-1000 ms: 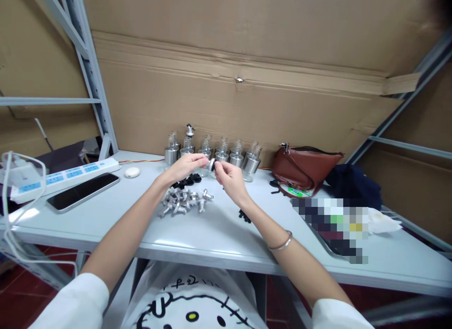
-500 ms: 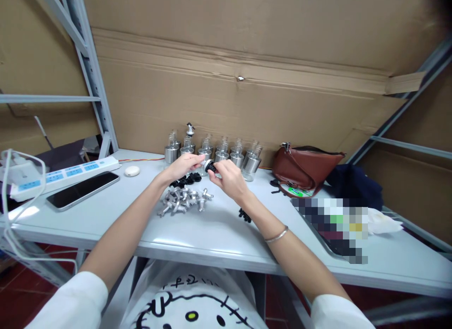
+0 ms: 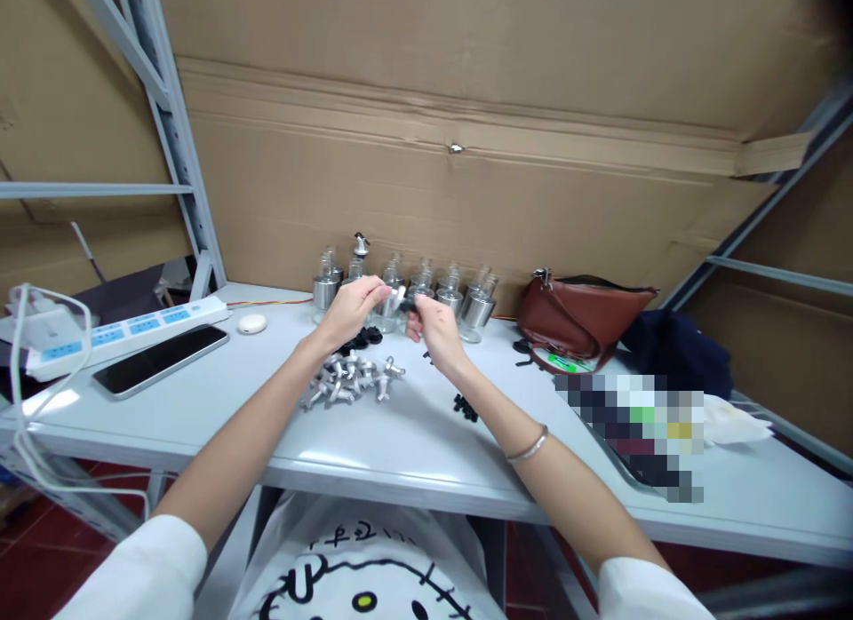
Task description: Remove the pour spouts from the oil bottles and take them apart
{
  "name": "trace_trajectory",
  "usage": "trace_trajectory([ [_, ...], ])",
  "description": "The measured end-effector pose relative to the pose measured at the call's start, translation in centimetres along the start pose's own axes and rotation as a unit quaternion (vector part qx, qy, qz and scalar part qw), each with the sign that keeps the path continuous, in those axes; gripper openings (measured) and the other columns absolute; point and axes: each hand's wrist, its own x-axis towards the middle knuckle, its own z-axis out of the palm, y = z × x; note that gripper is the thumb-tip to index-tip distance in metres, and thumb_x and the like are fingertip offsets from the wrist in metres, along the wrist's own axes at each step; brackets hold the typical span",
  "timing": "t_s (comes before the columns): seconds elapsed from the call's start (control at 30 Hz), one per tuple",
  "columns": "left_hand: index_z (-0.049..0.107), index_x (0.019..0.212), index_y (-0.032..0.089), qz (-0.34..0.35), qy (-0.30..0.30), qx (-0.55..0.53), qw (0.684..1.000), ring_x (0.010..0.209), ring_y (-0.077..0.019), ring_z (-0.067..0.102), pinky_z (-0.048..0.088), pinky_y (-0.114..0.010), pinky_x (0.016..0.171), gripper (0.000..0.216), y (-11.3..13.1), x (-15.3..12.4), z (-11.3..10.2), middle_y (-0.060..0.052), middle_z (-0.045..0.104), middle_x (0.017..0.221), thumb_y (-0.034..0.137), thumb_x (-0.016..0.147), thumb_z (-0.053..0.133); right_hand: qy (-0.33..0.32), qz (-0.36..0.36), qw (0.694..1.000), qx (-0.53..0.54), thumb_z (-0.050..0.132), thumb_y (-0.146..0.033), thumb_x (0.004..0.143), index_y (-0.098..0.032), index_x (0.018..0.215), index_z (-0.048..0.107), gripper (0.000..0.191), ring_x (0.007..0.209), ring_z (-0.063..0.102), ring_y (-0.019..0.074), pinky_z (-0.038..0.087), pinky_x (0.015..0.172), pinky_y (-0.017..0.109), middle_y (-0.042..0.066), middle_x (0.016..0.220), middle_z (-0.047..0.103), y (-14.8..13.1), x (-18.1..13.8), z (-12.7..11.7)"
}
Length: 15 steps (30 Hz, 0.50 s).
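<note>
Over the middle of the table, my left hand [image 3: 354, 313] pinches a silver pourer spout [image 3: 398, 297], somewhat blurred. Close beside it, my right hand [image 3: 436, 331] has its fingers closed on a black stopper [image 3: 408, 306], partly hidden by them. The two parts meet or nearly meet; I cannot tell if they are joined. Below my left hand lies a pile of silver spouts [image 3: 350, 377], with black caps [image 3: 363, 337] behind it. Small black pieces [image 3: 465, 407] form a heap near my right forearm. Glass bottles with metal sleeves [image 3: 477, 309] stand behind my hands.
One bottle at the back carries a fitted pourer [image 3: 361, 243]. On the left are a power strip [image 3: 126, 336], a phone [image 3: 160, 361] and a round white object [image 3: 251, 324]. A brown bag [image 3: 579, 313] and a pixelated item [image 3: 633, 433] lie right. Cardboard [image 3: 466, 87] walls the back.
Both hands have risen slightly, and my right hand has shifted a little right. The silver and black parts have turned between my fingers. A small black piece now shows under my right hand.
</note>
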Motion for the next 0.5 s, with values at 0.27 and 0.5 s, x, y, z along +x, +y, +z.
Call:
trace_trajectory([
  [0.27,0.058,0.081,0.018,0.012,-0.213,0.121,0.969,0.076,-0.0157,0.05,0.038,-0.026,0.07,0.034,1.8,-3.1,-2.7,-0.002,0.056,0.081,0.044,0.09,0.038,-0.203,-0.014,0.915,-0.347,0.064,-0.024,0.07,-0.016,0.068,0.061,0.008,0.056,0.051,0.0105,0.036,0.056,0.022,-0.002,0.057,0.056,1.5,2.1,-1.7],
  [0.5,0.061,0.097,0.021,-0.011,-0.374,0.157,0.914,0.095,-0.0188,0.049,0.036,-0.031,0.084,0.024,2.1,-6.2,-1.4,-0.005,0.055,0.101,0.032,0.091,0.04,-0.297,-0.071,0.827,-0.472,0.066,-0.013,0.067,-0.017,0.083,0.07,0.017,0.066,0.06,0.0152,0.038,0.059,0.023,0.002,0.069,0.067,3.5,2.4,0.9],
])
